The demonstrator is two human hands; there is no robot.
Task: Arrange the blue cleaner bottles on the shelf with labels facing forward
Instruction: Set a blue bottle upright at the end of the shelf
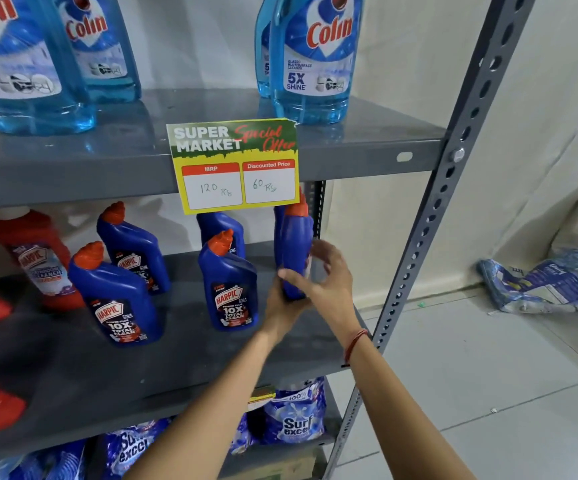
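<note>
Several blue Harpic bottles with orange caps stand on the grey middle shelf [194,355]. One [118,299] at front left and one [230,289] at centre show their labels forward. Two more, a left one [135,247] and a central one [221,226], stand behind them. At the shelf's right end another blue bottle [294,244] stands turned edge-on, with no label showing. My left hand [282,306] grips its base. My right hand [325,275] curls around its right side at mid-height, thumb on the front.
Red Harpic bottles [34,258] fill the shelf's left end. Light blue Colin bottles [315,57] stand on the shelf above, whose edge carries a yellow price card [235,168]. Surf Excel packs [294,414] lie below. The rack's grey upright [429,223] is right beside my right wrist.
</note>
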